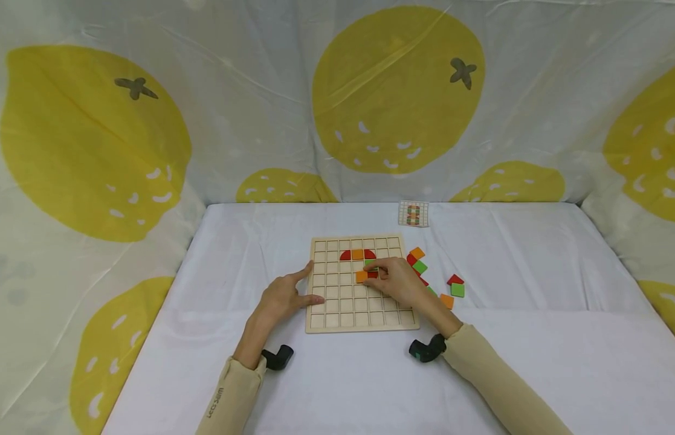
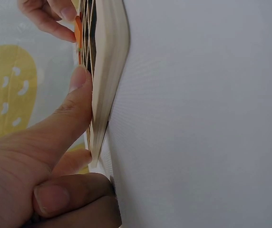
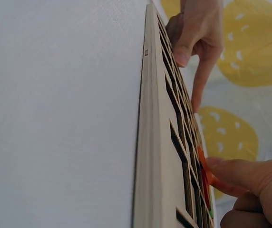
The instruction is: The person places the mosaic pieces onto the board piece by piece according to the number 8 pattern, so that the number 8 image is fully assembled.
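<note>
Beige sleeves (image 1: 500,374) are seen nearest in the head view; on the bench (image 1: 342,386), the grid board (image 1: 333,308) is steadied at its left edge by the left hand (image 1: 281,299), thumb and forefinger spread; an orange tile (image 1: 361,277) is pinched by the right hand (image 1: 399,281), beside a red tile (image 1: 372,275). Left wrist: the rim is touched by the thumb; light, steady pressure is advised. Right wrist: the tile is held at the cells, best kept level.

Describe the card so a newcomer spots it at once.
On the table, find the gridded board. The card sits beyond its far right corner, at the table's back edge. Unlike the plain loose tiles, it is pale, with a red, green and orange pattern.
</note>
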The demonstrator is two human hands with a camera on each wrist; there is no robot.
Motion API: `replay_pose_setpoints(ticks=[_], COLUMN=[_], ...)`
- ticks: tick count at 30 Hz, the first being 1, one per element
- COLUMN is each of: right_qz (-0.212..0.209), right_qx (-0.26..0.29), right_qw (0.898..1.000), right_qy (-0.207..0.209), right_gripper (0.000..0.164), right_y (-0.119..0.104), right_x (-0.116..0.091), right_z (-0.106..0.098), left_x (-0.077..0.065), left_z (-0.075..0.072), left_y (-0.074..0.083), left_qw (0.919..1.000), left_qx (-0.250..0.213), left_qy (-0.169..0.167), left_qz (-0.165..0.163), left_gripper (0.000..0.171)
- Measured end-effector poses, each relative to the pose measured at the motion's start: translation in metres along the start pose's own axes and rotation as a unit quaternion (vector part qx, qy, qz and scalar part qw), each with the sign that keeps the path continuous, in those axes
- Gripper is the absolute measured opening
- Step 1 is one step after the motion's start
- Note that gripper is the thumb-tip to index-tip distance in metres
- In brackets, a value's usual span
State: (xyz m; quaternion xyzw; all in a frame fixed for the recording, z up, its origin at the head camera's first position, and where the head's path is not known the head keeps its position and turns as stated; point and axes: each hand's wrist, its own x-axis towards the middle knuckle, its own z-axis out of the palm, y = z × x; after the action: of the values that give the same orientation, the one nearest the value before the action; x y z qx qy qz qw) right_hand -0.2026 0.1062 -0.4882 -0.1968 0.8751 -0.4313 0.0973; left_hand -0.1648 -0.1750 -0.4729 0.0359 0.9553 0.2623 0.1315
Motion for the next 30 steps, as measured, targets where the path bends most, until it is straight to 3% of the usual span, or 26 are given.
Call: replay_pose_setpoints(ticks=[30], right_qz=[0.015], right_qx=[0.001], right_qw=[1.0], right_qy=[0.009], right_gripper=[0.029], right_y=[0.0029], right_x=[0.002], right_z=[0.004], left_x=[0.0007], left_z=[-0.0007], left_y=[0.001], left_qw=[1.0], left_qx=[0.003], left_qy=[-0.002], left_qz=[-0.002], left_gripper=[0.095])
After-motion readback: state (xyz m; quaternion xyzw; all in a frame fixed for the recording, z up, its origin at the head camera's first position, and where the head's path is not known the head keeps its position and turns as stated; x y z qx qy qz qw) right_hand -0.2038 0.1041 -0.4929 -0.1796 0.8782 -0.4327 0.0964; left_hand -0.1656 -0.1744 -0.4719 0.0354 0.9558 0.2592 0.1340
